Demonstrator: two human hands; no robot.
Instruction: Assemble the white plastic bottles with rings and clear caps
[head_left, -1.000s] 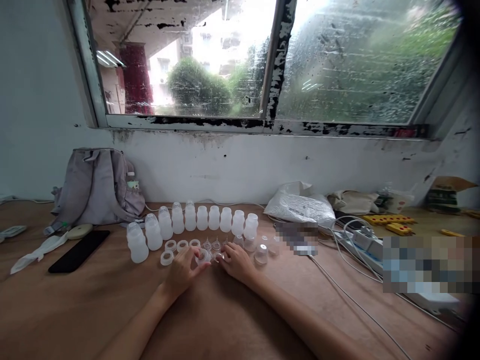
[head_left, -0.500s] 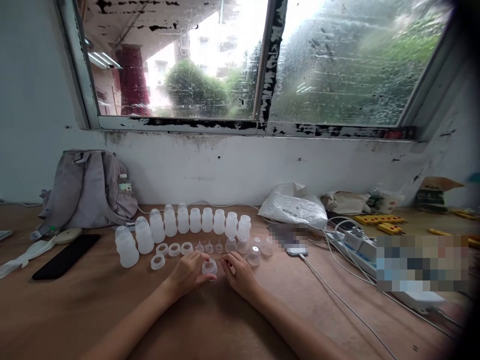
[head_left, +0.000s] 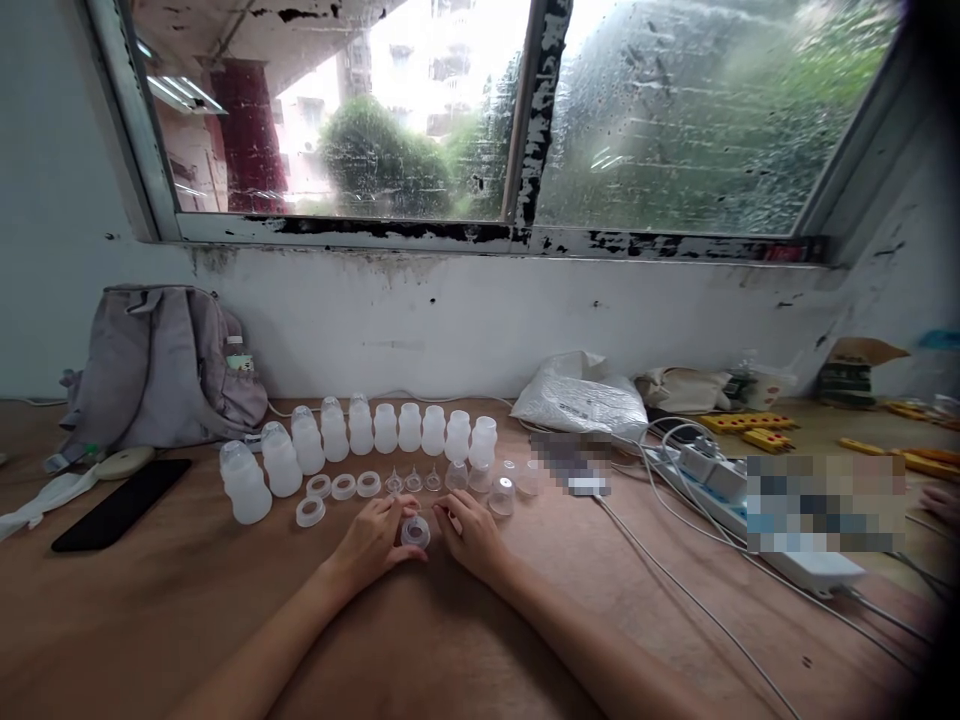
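Observation:
My left hand (head_left: 379,535) curls round a translucent collar ring (head_left: 415,532) at the table's middle, thumb and fingers on its edge. Just right of it, my right hand (head_left: 469,530) has its fingers bent close together; whether they hold anything is too small to tell. Beyond the hands lie several white rings (head_left: 343,487), several small clear nipples (head_left: 413,480) and several clear domed caps (head_left: 502,496). Frosted bottles (head_left: 283,460) stand in a curved row behind them, those on the left with clear caps on top.
A grey backpack (head_left: 161,365) and a black phone (head_left: 122,505) are on the left. To the right are a plastic bag (head_left: 581,395), a cable (head_left: 667,590), a white power strip (head_left: 821,565) and yellow tools (head_left: 750,424). Part of another person's hand (head_left: 937,500) shows at the right edge.
The whole view has shifted slightly, with table objects appearing a little higher and further left. Another person's hand has come into view at the right edge. My left hand still grips the ring.

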